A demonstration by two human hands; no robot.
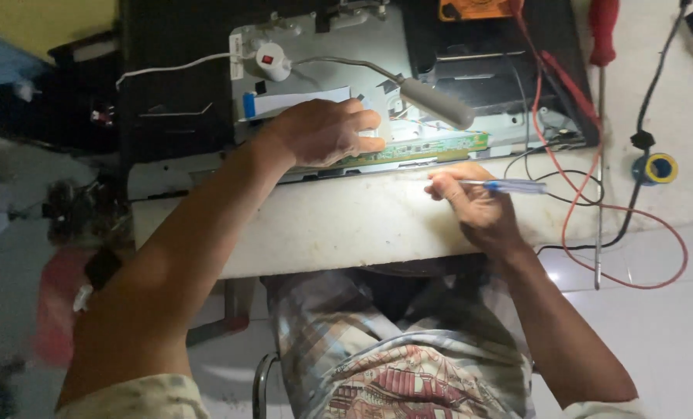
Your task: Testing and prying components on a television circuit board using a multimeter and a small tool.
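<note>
Left hand (327,132) sits at centre of frame, palm down, fingers curled loosely and resting on the long green circuit board (432,147); can't tell if it grips anything, looks like pressing rather than clenching. Circuit board runs left to right along the lower edge of the opened grey metal chassis (338,54), upper centre. Right hand (478,206) is right of centre, just below the board, on the white table (346,225); fingers pinched around a blue-capped clear pen (509,186), which lies horizontal, cap end pointing right. Small lamp on a flexible neck (438,103) hangs over the board, its white round base with a red switch (273,60) at upper centre-left. Red wire (633,213) loops across the right side of the table, black cable (649,93) beside it. Red-handled screwdriver (602,116) lies vertical at upper right. Roll of tape, yellow and blue (660,168), at far right. Orange meter (474,8) cut off at top edge. Plaid shorts (338,334) at bottom centre
</note>
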